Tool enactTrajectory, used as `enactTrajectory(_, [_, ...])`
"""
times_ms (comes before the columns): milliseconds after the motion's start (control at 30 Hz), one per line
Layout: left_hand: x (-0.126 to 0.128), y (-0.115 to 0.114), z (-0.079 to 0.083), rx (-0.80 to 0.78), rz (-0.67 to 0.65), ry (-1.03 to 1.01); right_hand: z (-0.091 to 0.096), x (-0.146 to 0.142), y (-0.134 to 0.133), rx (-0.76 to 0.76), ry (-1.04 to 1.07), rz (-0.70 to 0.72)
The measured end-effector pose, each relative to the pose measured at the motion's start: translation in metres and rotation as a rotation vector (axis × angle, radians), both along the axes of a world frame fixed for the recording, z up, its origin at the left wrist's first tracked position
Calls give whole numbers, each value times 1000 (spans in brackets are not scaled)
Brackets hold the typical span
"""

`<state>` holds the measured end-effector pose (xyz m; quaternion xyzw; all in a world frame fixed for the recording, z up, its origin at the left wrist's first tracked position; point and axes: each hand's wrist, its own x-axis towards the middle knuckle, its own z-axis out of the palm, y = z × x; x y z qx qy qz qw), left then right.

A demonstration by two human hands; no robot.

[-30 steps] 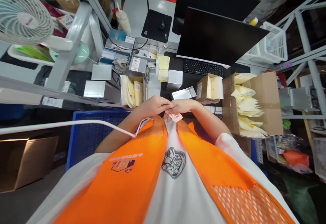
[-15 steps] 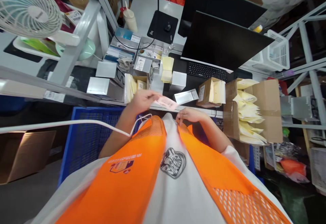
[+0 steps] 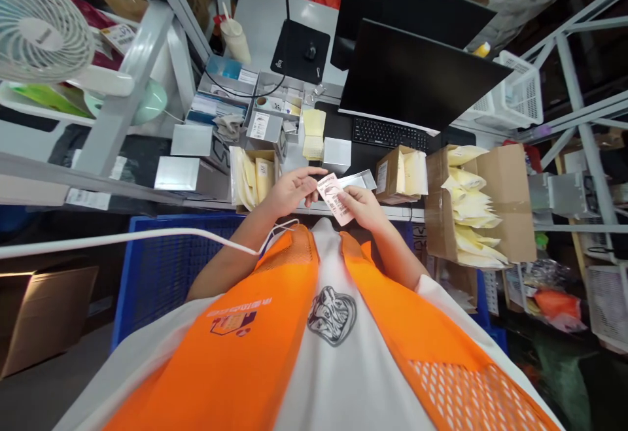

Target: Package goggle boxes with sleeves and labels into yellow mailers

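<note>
A small pinkish-white printed slip (image 3: 333,201) is held tilted in front of my chest, its dark print facing up. My right hand (image 3: 362,207) grips its right side, thumb on top. At the slip's upper left corner is my left hand (image 3: 294,192), thumb and curled fingers against the edge, index finger stretched out along the top. Just behind the slip lies an open shallow silvery-white box (image 3: 362,180), partly covered by my right hand.
Yellow padded envelopes fill a small carton (image 3: 252,179) at left and a larger cardboard box (image 3: 507,202) at right. A brown box (image 3: 390,172), keyboard (image 3: 390,133) and monitor (image 3: 417,78) stand ahead. A white cable (image 3: 147,238) crosses left above a blue crate (image 3: 147,274).
My right hand has come up from the vest edge and taken hold of the slip. The slip has turned more upright. My left hand has moved slightly, its index finger now extended.
</note>
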<state>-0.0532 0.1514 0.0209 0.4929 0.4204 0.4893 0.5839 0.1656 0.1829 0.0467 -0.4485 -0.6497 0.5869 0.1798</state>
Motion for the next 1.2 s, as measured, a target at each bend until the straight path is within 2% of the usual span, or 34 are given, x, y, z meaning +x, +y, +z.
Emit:
enactTrajectory(100, [-1, -2, -3, -31, 24, -81, -2, 8, -3, -26, 46, -84])
enactTrajectory(233, [0, -3, -4, -71, -26, -45, -1, 12, -4, -83, 20, -38])
enactTrajectory(300, [2, -2, -4, -71, -6, -36, -1, 9, -2, -35, -11, -13])
enactTrajectory(367, [3, -3, -5, -73, 52, -8, 0, 2, 0, 205, -50, -61])
enactTrajectory(467, [6, -6, -5, -90, 142, 79, 3, -10, -1, 719, -92, -182])
enactTrajectory(500, [7, -7, -4, -91, 154, 92, 3, -15, -3, 829, -99, -179])
enactTrajectory(567, [9, -10, -3, -74, 148, 74, 4, -23, -6, 926, -105, -105])
enactTrajectory(667, [9, -14, 1, -20, 128, 33, 1, -31, -10, 916, -74, -28])
enactTrajectory(900, [-3, -16, 1, 36, 38, 39, -3, -36, -12, 813, 168, -19])
enactTrajectory(1200, [-5, -10, 5, 32, -31, -28, -6, -38, -10, 761, 201, -60])
